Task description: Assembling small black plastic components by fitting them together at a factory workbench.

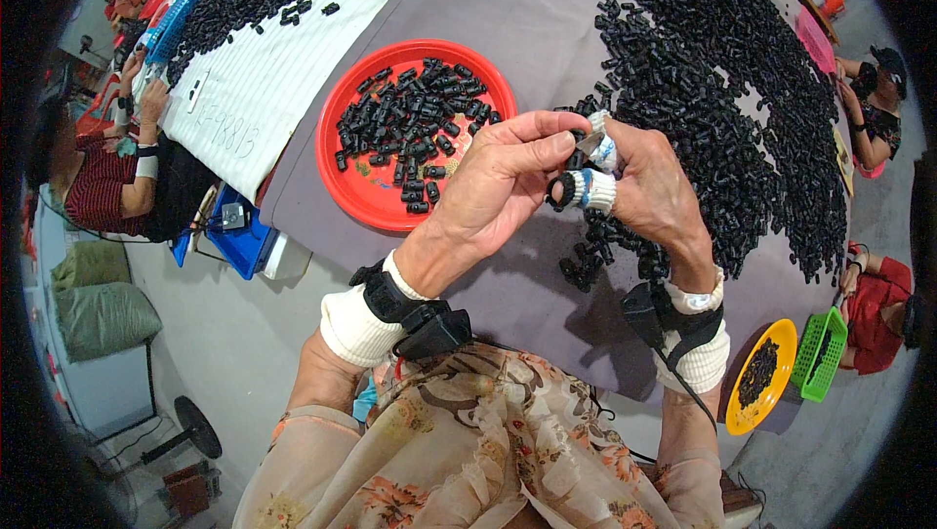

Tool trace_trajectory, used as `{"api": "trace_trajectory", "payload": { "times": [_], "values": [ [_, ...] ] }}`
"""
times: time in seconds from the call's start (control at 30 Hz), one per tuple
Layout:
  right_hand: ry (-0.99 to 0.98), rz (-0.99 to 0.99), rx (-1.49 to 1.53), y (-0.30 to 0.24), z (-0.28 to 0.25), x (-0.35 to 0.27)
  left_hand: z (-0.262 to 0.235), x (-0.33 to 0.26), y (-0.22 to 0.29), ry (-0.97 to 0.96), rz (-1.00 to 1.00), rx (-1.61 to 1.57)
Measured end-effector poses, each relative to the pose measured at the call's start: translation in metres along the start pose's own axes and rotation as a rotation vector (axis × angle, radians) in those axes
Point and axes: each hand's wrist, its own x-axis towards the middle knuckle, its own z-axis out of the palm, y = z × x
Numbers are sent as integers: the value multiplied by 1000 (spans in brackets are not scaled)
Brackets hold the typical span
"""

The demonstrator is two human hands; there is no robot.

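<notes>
Meeting mid-frame by black pieces (727, 173), left hand (485, 183) and right hand (659, 187) curl their fingers, maybe for steadiness; I can't tell what's gripped.

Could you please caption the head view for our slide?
Left hand and right hand meet near a round red plastic tray of small black parts.

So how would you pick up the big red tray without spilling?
Hold the red tray by its raised rim, probably from left and right at once: it's wide, round and shallow, and loose black pieces lie inside, so opposite grips should keep it level.
</notes>
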Motion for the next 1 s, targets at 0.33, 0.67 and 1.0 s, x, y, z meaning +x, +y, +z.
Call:
{"api": "trace_trajectory", "payload": {
  "times": [0.33, 0.67, 1.0],
  "values": [
    [25, -32, 28, 2, 3, -1, -2, -2, 5, 16, 36, 58],
    [156, 19, 157, 2, 7, -4, -17, -5, 7, -52, 16, -21],
    [142, 29, 84, -7, 8, -11, -15, -4, -5, 31, -5, 62]
  ]
}}
